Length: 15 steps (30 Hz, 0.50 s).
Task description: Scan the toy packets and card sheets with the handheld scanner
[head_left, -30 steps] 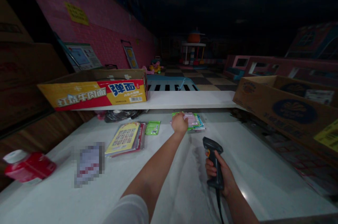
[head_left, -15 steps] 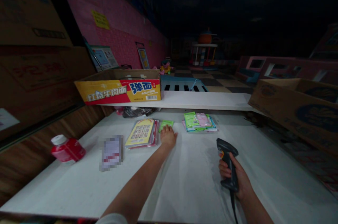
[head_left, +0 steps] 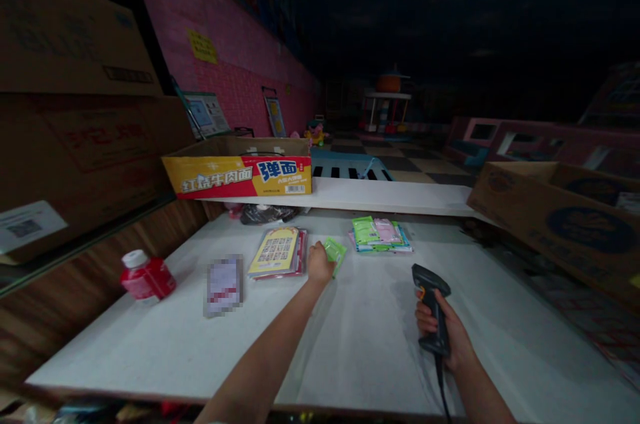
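Observation:
A small green packet (head_left: pixel 336 252) is pinched in my left hand (head_left: pixel 321 265), which is closed at the middle of the white counter (head_left: pixel 360 344). My right hand (head_left: pixel 443 324) wraps around the handle of a black barcode scanner (head_left: pixel 433 311), whose cord hangs down toward the counter's front edge. Just left of my left hand lies a stack of flat plastic-wrapped booklets with a yellow one (head_left: pixel 275 251) on top. To the right of the green packet is a pile of green, pink and blue packets (head_left: pixel 381 235).
At the left stand a red bottle with a white cap (head_left: pixel 147 277) and a blurred-out flat item (head_left: pixel 224 284). A yellow-and-red carton (head_left: pixel 240 174) sits on the raised shelf (head_left: pixel 390 196). Brown boxes (head_left: pixel 560 204) flank the counter at right and a cardboard stack (head_left: pixel 80 137) at left.
My left hand has gone from lying over the green packet to gripping it, and the packet has shifted slightly right and turned. The scanner stays almost in place; the view has turned slightly left.

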Available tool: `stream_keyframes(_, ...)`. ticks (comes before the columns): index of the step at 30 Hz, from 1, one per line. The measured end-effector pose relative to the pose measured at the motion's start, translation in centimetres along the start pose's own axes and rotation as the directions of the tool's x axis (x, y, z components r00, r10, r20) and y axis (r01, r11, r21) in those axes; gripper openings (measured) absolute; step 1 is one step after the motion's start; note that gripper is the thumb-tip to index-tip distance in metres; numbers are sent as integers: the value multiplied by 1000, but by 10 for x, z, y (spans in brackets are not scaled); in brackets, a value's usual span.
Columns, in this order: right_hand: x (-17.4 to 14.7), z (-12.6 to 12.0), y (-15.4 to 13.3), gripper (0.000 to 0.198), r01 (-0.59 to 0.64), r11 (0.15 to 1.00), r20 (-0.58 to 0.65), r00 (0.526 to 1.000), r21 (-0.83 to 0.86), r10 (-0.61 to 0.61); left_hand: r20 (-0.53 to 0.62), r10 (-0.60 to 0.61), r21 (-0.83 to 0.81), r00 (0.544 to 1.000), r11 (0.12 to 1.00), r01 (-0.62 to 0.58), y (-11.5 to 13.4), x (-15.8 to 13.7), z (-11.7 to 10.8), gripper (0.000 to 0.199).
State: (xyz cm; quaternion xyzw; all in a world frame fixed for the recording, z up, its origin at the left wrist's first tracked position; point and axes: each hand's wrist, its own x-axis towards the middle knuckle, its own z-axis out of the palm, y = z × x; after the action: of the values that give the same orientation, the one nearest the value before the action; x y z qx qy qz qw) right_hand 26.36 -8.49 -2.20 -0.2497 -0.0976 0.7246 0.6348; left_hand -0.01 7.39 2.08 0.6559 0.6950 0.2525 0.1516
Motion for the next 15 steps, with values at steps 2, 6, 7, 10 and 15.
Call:
stream_keyframes(2,-3,2,1,32,20,999,-13,1000,-31,-20,18,30,-68,999,997,-29,-12,-7,-3,19)
stream_keyframes(6,-6,10,6,35,38,985,-63,997,-171,-49,-77,68,-252,995,964,-85,-40,-26,-4,9)
stream_keyframes(7,-6,13,8,37,29,970,-93,994,-240,-53,-124,69,-337,990,936,-107,-45,-31,-2,10)
stream_keyframes(10,-11,29,21,45,-5,880,-167,982,-476,-85,-222,62,-532,973,828,-174,-57,-42,5,8)
stream_keyframes(15,-39,69,57,55,-13,736,-96,993,-677,-70,-246,48,-590,968,785,-189,-60,-47,12,11)
